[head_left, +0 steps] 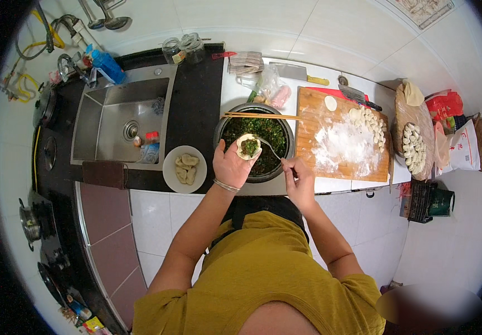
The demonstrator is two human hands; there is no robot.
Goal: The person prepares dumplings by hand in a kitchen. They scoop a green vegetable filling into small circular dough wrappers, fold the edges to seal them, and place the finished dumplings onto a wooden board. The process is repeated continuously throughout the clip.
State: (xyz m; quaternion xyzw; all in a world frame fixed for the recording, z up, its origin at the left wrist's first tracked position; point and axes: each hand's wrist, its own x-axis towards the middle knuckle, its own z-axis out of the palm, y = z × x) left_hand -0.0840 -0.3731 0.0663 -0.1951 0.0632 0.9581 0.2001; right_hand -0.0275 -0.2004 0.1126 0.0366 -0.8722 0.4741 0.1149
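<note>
On the palm of my left hand (231, 166) rests a round dumpling wrapper (242, 153) with a mound of green filling (249, 146) in its middle. My right hand (298, 177) is closed around the handle of a metal spoon (277, 153), whose head reaches toward the wrapper's edge. Both hands are over the near side of a large dark bowl (219, 129) full of chopped green filling. A pair of wooden chopsticks (269, 116) lies across the bowl's far part, their ends reaching the cutting board.
A floured wooden board (306, 146) with dough pieces (372, 125) stands at right, a cleaver (352, 94) behind it. Farther right, finished dumplings (414, 149) sit on a round tray. At left are a white bowl (168, 177) of dumplings and a steel sink (104, 120).
</note>
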